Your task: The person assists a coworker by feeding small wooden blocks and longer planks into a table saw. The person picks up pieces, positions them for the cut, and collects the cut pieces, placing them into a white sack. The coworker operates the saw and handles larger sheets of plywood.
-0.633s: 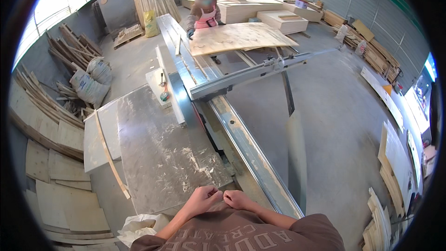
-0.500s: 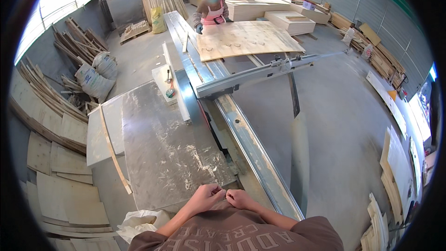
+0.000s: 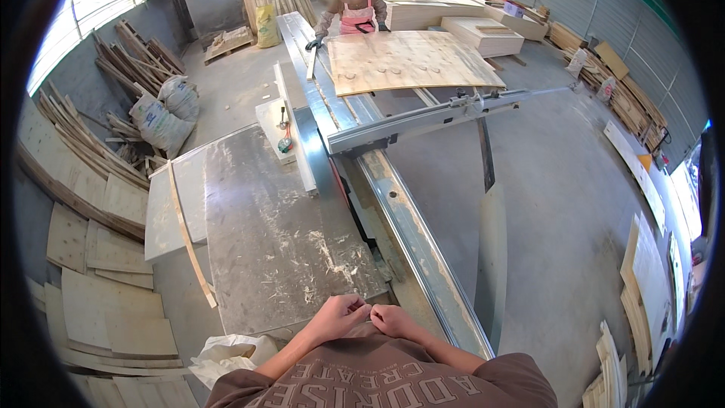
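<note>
Close together in front of my brown shirt, my left hand [image 3: 338,319] and my right hand [image 3: 396,321] both have curled fingers. Whether anything is pinched in them is hidden. They are beside the near edge of a grey saw table [image 3: 257,257] strewn with wood shavings. To its right runs a long metal sliding rail [image 3: 423,238]. Across the machine, a co-worker [image 3: 356,11] in a pink apron and gloves stands behind a large plywood sheet [image 3: 411,60]. One gloved hand of the co-worker is at the end of a narrow wood strip [image 3: 311,63].
A metal crosscut fence [image 3: 423,122] crosses the rail. A thin wood strip [image 3: 189,230] lies along the table's left side. Filled sacks [image 3: 162,125] and leaning boards line the left wall. Plywood stacks [image 3: 423,15] stand at the back, and more boards [image 3: 642,287] at the right.
The co-worker's gloved hand has moved from the plywood's corner to the narrow strip's end. My view has shifted slightly. My hands keep the same closed pose.
</note>
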A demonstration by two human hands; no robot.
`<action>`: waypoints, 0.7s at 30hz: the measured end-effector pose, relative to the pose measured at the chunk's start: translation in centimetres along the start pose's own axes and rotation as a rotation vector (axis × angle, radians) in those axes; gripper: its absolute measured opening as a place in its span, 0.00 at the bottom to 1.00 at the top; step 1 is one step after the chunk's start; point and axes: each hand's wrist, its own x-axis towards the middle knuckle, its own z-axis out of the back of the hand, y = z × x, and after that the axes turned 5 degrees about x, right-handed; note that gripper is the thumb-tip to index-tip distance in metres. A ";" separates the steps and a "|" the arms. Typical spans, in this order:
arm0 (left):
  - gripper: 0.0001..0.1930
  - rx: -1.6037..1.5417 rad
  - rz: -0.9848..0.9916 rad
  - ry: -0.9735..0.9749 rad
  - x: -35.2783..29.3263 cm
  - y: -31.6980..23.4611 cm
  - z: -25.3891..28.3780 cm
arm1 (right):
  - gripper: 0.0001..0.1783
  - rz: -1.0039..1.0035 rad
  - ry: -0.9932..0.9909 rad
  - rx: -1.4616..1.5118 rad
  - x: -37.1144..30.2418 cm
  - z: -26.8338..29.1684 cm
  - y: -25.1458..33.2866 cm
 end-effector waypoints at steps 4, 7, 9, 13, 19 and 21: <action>0.17 0.000 0.034 0.021 0.0 -0.4 0.1 | 0.10 0.031 -0.036 -0.011 0.0 -0.1 -0.3; 0.17 0.008 0.053 0.035 -0.1 -0.7 0.3 | 0.11 0.006 -0.006 -0.002 0.0 0.0 0.0; 0.17 0.018 0.033 0.022 0.0 -0.2 0.1 | 0.11 0.006 -0.007 0.001 0.0 0.1 0.2; 0.17 0.022 0.018 0.026 -0.1 -0.4 0.1 | 0.10 0.010 -0.014 -0.003 0.0 0.0 -0.1; 0.17 0.025 0.017 0.028 -0.1 -0.5 0.1 | 0.11 0.034 -0.045 -0.028 -0.1 -0.4 -0.7; 0.18 0.022 0.011 0.025 -0.1 -0.5 0.1 | 0.11 0.034 -0.030 -0.020 -0.1 -0.3 -0.6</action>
